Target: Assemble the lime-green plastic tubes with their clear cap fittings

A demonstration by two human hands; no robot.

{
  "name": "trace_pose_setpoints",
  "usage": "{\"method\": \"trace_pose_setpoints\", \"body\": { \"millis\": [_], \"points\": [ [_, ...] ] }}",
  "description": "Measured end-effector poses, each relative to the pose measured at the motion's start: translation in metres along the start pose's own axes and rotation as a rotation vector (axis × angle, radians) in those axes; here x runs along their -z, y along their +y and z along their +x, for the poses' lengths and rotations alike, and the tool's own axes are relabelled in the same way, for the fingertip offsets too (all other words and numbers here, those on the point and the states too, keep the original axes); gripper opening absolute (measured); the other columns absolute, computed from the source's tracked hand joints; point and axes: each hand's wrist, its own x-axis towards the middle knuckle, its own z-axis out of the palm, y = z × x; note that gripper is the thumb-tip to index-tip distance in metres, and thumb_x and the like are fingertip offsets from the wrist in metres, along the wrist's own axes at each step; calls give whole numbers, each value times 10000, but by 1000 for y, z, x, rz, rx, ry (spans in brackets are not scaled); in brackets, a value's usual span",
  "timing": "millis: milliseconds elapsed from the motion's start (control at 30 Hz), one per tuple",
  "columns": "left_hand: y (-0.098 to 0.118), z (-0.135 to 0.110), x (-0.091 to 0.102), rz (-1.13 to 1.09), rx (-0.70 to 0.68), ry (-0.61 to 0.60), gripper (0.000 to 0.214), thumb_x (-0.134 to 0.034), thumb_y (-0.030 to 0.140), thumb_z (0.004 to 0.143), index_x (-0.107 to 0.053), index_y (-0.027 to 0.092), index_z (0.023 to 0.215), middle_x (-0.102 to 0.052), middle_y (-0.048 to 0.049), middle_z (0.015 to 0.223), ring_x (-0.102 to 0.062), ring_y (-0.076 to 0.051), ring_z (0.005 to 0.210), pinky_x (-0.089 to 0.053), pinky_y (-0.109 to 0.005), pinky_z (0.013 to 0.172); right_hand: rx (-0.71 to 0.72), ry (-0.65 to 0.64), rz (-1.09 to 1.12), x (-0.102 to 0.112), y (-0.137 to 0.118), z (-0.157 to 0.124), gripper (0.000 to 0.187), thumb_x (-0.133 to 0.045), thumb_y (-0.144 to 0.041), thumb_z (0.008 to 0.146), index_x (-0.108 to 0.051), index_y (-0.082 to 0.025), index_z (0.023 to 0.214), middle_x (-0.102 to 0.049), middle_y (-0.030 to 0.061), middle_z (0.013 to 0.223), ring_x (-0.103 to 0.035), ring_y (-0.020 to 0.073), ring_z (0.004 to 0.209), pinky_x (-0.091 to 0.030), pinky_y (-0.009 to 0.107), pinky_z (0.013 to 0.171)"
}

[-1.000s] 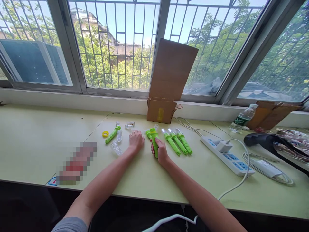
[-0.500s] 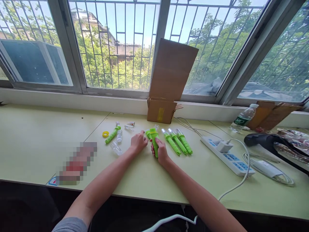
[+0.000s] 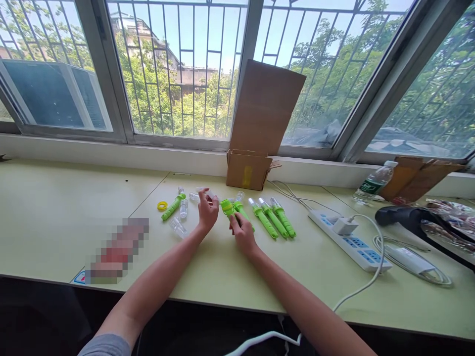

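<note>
My right hand (image 3: 242,231) grips a green plastic handle (image 3: 230,209) and holds it tilted just above the table. Close to the handle's left end is my left hand (image 3: 208,209), raised with its fingers curled in a loose pinch; what they hold, if anything, is too small to make out. Three finished green tools with clear tips (image 3: 272,216) lie side by side right of my right hand. Left of my left hand lie another green handle (image 3: 172,206), a yellow ring (image 3: 162,205) and a few clear plastic tubes (image 3: 178,227).
An open cardboard box (image 3: 248,169) stands against the window sill behind the parts. A white power strip (image 3: 349,240) with a plugged charger and cables lies to the right, with a water bottle (image 3: 371,183) and a black device (image 3: 411,217) further right.
My left hand lifted off the table and moved toward the handle's end, fingers curling. My right hand raised and tilted the green handle to the left.
</note>
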Motion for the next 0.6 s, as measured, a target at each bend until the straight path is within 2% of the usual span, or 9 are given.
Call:
{"method": "trace_pose_setpoints", "body": {
  "millis": [100, 200, 433, 600],
  "points": [
    [2, 0, 0, -172, 22, 41, 302, -473, 272, 872, -375, 219, 1153, -618, -12, 805, -606, -128, 687, -462, -241, 634, 29, 71, -167, 1, 3, 2, 313, -520, -527, 850, -610, -234, 787, -561, 4, 599, -472, 163, 538, -350, 271, 530],
    [4, -1, -1, -254, 22, 48, 301, -459, 256, 877, -361, 216, 1158, -625, -19, 819, -615, -130, 719, -471, -250, 662, 17, 91, -238, 2, 7, 4, 290, -539, -510, 833, -647, -241, 854, -599, 15, 638, -503, 184, 580, -353, 276, 551],
    [3, -1, -1, -231, 4, 5, 316, -449, 253, 877, -347, 217, 1174, -647, -33, 856, -637, -142, 786, -489, -280, 729, 26, 58, -302, 1, 11, 5, 284, -538, -479, 837, -677, -251, 934, -670, 31, 752, -560, 203, 647, -403, 295, 602],
    [2, -2, -3, -216, 41, 4, 348, -432, 283, 893, -313, 231, 1216, -664, -52, 928, -652, -144, 835, -499, -294, 769, 63, 33, -267, 0, 8, 4, 238, -590, -454, 812, -697, -264, 906, -680, 34, 793, -577, 206, 676, -402, 284, 594]
  ]
}}
